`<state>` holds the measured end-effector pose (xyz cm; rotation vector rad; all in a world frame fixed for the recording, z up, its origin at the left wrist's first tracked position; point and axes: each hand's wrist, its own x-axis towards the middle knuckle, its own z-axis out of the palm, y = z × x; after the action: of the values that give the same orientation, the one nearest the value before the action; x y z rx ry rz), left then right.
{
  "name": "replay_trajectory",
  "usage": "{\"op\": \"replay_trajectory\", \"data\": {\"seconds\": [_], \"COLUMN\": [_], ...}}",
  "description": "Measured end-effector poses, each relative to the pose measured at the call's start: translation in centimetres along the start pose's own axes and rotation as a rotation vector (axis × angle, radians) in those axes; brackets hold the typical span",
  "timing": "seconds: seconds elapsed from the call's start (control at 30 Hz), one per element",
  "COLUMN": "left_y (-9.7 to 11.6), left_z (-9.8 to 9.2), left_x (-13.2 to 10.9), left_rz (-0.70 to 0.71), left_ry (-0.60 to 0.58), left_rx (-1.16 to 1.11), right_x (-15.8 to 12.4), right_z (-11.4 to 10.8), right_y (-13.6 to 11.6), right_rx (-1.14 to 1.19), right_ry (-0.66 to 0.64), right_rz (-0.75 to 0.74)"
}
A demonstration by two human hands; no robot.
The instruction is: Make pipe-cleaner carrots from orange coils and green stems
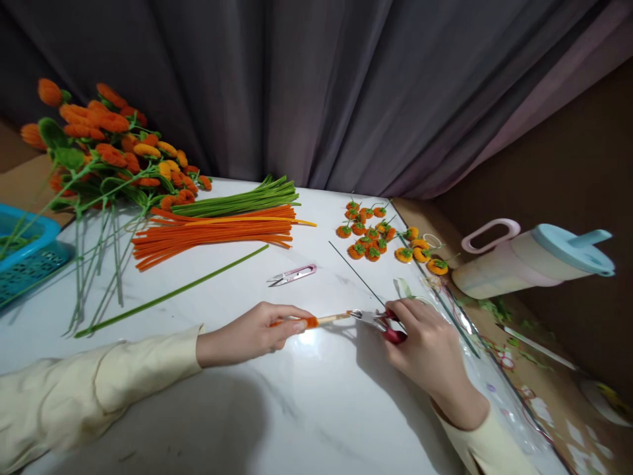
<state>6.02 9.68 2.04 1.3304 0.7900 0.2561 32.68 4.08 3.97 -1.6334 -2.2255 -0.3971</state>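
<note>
My left hand (260, 332) is closed on an orange pipe cleaner (311, 322) wound around a thin wooden stick (330, 318), which points right. My right hand (428, 343) is wrapped around the red handles of a pair of pliers (368, 319). Its metal jaws meet the stick's right end, where a bit of orange shows. Whether they grip the wood or the orange end, I cannot tell. Beyond the hands lie pink thread snips (293, 275) and a thin dark wire (357, 274) that runs toward my right hand.
Orange pipe cleaners (212, 239) and green ones (237, 201) lie bundled behind a single green stem (173, 290). Flowers (111, 158) and a blue basket (30, 264) stand left. Several small orange pieces with green tops (366, 247) and a lidded tumbler (519, 260) are right.
</note>
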Motion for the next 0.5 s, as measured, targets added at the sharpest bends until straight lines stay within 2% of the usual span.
{"op": "replay_trajectory", "data": {"seconds": [0.13, 0.23, 0.33, 0.4, 0.5], "left_y": [0.0, -0.2, -0.4, -0.5, -0.3], "left_z": [-0.3, 0.1, 0.5, 0.5, 0.2], "left_x": [-0.3, -0.5, -0.6, -0.6, -0.4], "left_rz": [-0.137, -0.139, -0.104, -0.093, -0.113], "left_ry": [-0.121, -0.162, -0.148, -0.123, -0.088], "left_rx": [-0.207, -0.252, -0.244, -0.246, -0.272], "right_x": [-1.7, -2.6, -1.5, -0.1, 0.9], "right_z": [-2.4, -3.1, -2.7, -2.6, -3.7], "right_y": [0.5, -0.7, -2.4, -2.6, -0.4], "right_rx": [0.058, 0.071, 0.031, -0.009, -0.052], "right_ry": [0.031, 0.006, -0.045, -0.057, 0.006], "right_rz": [0.085, 0.06, -0.03, -0.082, -0.1]}}
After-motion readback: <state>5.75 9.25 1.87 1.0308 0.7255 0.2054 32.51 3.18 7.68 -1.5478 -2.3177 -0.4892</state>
